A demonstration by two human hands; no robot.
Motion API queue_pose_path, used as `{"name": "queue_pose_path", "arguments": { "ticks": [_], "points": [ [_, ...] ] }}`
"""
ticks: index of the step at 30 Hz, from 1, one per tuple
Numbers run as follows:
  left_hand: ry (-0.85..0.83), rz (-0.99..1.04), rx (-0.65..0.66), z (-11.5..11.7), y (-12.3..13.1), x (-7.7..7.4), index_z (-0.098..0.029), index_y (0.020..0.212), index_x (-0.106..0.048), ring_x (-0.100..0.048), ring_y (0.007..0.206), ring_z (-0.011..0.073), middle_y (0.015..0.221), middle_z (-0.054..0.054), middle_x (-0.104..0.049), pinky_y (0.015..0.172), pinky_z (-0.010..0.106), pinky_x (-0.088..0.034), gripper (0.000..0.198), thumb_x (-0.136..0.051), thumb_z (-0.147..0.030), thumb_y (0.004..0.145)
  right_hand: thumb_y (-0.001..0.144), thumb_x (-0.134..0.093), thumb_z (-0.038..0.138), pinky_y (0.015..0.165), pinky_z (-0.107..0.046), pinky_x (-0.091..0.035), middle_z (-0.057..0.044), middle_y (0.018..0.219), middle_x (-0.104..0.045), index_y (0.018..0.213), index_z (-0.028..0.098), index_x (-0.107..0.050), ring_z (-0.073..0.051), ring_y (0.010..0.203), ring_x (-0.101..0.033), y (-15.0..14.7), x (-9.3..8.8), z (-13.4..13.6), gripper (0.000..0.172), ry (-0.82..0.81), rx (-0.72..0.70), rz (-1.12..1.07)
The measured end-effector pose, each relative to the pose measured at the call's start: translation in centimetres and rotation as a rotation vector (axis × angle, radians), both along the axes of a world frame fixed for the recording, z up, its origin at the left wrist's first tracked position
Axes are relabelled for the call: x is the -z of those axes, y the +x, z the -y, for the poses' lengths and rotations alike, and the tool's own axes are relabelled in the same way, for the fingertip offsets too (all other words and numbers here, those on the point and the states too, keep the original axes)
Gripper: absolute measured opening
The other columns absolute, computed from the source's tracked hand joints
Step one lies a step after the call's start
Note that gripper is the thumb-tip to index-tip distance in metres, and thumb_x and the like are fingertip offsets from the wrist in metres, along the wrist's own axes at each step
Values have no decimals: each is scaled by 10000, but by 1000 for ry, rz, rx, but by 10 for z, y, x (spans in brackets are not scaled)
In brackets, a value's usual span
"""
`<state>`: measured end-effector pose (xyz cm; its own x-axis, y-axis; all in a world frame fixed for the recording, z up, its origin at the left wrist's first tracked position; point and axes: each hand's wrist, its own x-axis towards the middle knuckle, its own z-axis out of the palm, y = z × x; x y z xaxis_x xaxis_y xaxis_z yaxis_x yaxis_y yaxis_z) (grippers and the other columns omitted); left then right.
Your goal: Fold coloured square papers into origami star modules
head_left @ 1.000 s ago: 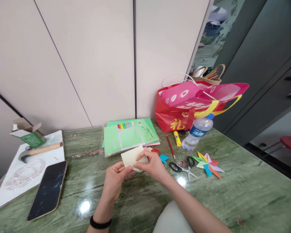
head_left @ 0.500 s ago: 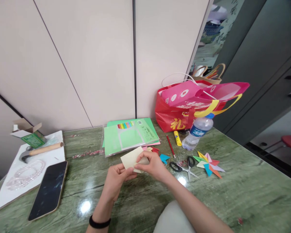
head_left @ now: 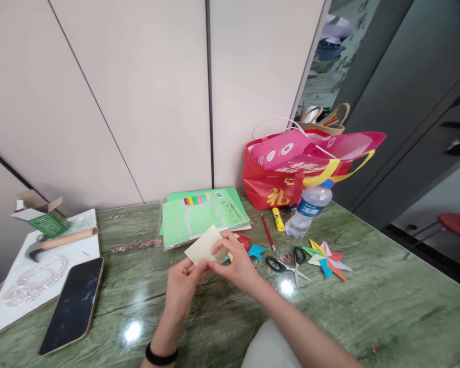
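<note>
A small cream-coloured sheet of paper (head_left: 202, 246) is held up over the table between both hands. My left hand (head_left: 183, 287) pinches its lower edge, thumb in front. My right hand (head_left: 235, 260) grips the right side between thumb and fingers, where the paper curls over. Behind the right hand lie folded paper pieces, a red one (head_left: 244, 241) and a blue one (head_left: 257, 251), partly hidden. Black-handled scissors (head_left: 291, 267) rest with blades apart to the right. Beside them is a many-pointed star of coloured folded paper (head_left: 327, 259).
Behind the hands lies a pack of green paper (head_left: 191, 222). A red pencil (head_left: 267, 231), a yellow glue stick (head_left: 278, 220), a water bottle (head_left: 306, 212) and a red bag (head_left: 264, 184) stand or lie at right. Leftward are a phone (head_left: 73, 306), a hammer (head_left: 61, 240) and a box (head_left: 48, 222).
The cream paper has tilted and risen slightly, its right side curling more under my right fingers. The whole view has shifted a little.
</note>
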<state>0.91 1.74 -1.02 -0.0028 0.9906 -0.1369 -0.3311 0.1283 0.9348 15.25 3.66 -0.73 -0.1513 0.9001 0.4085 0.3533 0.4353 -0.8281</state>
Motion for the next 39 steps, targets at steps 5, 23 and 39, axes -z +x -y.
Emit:
{"name": "queue_pose_path", "arguments": {
  "ticks": [5,23,39],
  "points": [
    [25,31,-37,1,4,-2,-132,899,-715,-686,775,244,814,69,-745,766,342,-529,343,-764,-256,583,598,-679,183,834,-325,-418,-90,1108,-496,1126,186,-399,-221,1014,-490,-4,2,1,598,-79,67,-89],
    [-51,106,-57,2,4,-5,-78,808,-700,-694,670,216,745,114,-740,668,292,-559,330,-792,-249,541,589,-638,132,701,-270,-485,-58,1021,-558,1116,197,-422,-195,875,-560,-5,2,2,573,-136,10,-185],
    [-71,83,-92,-1,-7,-12,-88,680,-686,-691,624,195,700,82,-739,604,254,-576,258,-809,-239,510,638,-496,48,678,-249,-530,-28,983,-535,1083,220,-432,-123,770,-616,-2,10,-6,482,-254,-250,-411]
  ]
}}
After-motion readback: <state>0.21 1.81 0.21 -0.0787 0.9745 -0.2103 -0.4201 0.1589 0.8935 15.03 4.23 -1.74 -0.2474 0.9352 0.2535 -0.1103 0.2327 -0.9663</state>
